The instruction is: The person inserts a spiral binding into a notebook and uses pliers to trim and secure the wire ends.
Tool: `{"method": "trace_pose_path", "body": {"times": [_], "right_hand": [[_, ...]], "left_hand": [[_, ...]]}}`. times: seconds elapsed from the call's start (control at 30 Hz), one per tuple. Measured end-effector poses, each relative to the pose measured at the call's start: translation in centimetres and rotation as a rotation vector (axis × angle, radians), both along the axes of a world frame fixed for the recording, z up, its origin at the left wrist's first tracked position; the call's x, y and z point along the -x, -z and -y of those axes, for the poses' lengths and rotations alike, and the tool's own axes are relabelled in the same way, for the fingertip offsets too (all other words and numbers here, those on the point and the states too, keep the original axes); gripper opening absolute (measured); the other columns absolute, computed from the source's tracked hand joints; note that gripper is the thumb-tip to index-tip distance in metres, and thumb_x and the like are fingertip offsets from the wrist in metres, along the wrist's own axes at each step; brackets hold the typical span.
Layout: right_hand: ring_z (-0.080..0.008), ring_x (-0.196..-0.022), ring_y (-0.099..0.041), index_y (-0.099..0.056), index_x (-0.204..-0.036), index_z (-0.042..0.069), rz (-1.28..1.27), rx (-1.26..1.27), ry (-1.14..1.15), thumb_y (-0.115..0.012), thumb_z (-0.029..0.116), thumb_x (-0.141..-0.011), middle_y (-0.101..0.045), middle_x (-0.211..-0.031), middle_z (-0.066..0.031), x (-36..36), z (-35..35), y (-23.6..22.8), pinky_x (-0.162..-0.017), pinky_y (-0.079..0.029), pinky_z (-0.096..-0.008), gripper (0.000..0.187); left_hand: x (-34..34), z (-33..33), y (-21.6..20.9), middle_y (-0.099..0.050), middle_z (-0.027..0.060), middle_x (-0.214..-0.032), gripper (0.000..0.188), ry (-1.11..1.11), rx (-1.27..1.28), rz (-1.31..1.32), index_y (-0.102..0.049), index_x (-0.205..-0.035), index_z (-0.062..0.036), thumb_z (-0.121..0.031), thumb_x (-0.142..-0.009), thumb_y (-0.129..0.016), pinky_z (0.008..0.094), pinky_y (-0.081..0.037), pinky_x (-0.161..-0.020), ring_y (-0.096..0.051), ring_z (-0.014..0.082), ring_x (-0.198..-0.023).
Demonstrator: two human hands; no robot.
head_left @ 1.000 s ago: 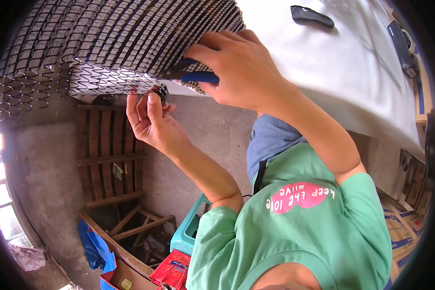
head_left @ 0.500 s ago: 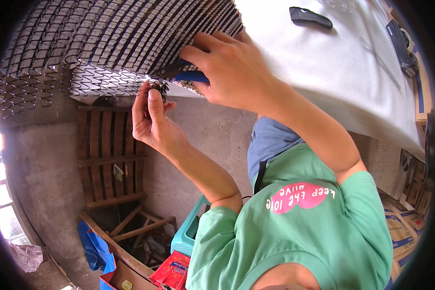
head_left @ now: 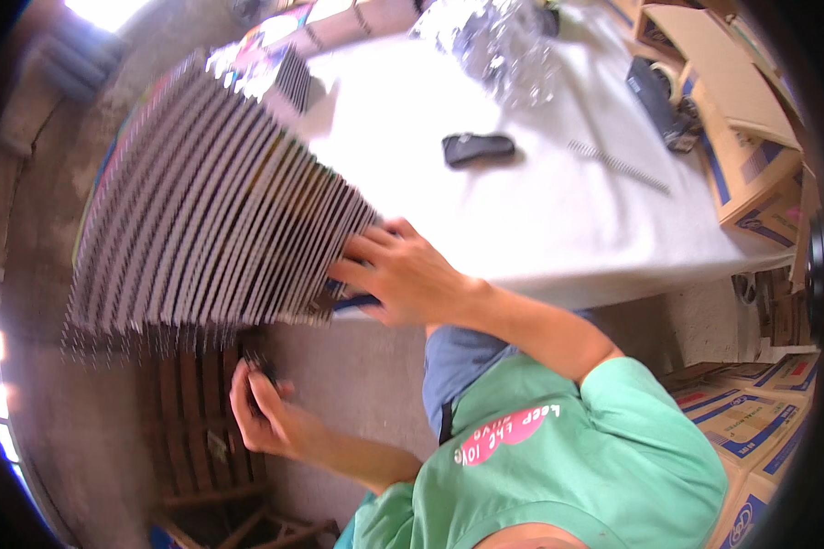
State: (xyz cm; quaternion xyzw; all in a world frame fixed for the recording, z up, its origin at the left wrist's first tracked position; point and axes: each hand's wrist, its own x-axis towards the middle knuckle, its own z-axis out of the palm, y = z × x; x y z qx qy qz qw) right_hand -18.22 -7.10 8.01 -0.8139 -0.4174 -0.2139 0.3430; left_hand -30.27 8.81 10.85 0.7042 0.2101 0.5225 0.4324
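A long fanned stack of spiral-bound notebooks (head_left: 220, 210) hangs over the table's left front edge, with black coil ends sticking out along its lower side. My right hand (head_left: 403, 279) is closed on blue-handled cutting pliers (head_left: 364, 300) at the right end of the stack; their jaws are mostly hidden and blurred. Just below the stack, apart from it, my left hand (head_left: 279, 416) pinches a small dark bunch of coil wire (head_left: 260, 366) between thumb and fingers.
On the white-covered table (head_left: 375, 110) lie a black case-like object (head_left: 478, 148), a loose metal coil (head_left: 618, 166) and crumpled clear plastic (head_left: 499, 46). Cardboard boxes (head_left: 751, 183) stand at the right. A wooden slatted frame (head_left: 183, 403) is below the left hand.
The view has shifted, showing more of the table and the whole notebook stack. My left hand has drawn down away from the coil ends; the pliers stay in my right hand.
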Motion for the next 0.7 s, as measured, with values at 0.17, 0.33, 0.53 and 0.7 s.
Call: {"method": "trace_pose_path", "body": {"times": [0.17,0.33,0.53,0.7], "right_hand": [[-0.0258,-0.092,-0.057,-0.059,-0.104,0.013,-0.152,0.010,0.273,-0.073,0.009,-0.059,-0.058,-0.094,-0.0057,1.7,14.6,5.1,-0.083,-0.040,-0.0389,0.048],[-0.0260,-0.091,-0.056,-0.060,-0.104,0.013,-0.226,-0.089,0.672,-0.071,0.012,-0.064,-0.057,-0.094,-0.0055,6.8,25.0,8.8,-0.079,-0.040,-0.0395,0.041],[-0.0212,-0.081,-0.055,-0.060,-0.095,0.017,0.065,0.036,0.860,-0.071,0.019,-0.060,-0.052,-0.084,-0.0025,7.7,26.4,11.8,-0.077,-0.041,-0.0384,0.036],[-0.0224,-0.081,-0.053,-0.059,-0.095,0.018,0.038,0.072,0.906,-0.072,0.019,-0.055,-0.051,-0.084,-0.0028,7.9,27.0,12.2,-0.077,-0.042,-0.0405,0.042]], "left_hand": [[-5.0,11.1,-0.3,-0.065,0.0117,-0.083,0.027,0.999,-0.087,0.002,-0.067,-0.097,0.0035,0.000,-0.070,-0.071,0.0236,-0.050,-0.063,-0.063,0.0161,-0.073],[-18.4,24.6,1.1,-0.064,0.0058,-0.080,0.020,1.254,-0.144,-0.175,-0.067,-0.100,-0.0010,-0.009,-0.081,-0.070,0.0238,-0.047,-0.059,-0.059,0.0091,-0.066],[-40.1,35.1,4.7,-0.059,0.0129,-0.106,0.021,0.634,-1.094,-0.254,-0.064,-0.101,-0.0029,-0.003,-0.082,-0.056,0.0375,-0.050,-0.081,-0.054,0.0318,-0.102],[-42.2,37.9,4.5,-0.023,0.0155,-0.148,0.059,0.826,-0.931,-0.822,-0.027,-0.141,-0.0048,-0.016,-0.087,-0.045,0.0551,-0.016,-0.109,-0.013,0.0344,-0.139]]}}
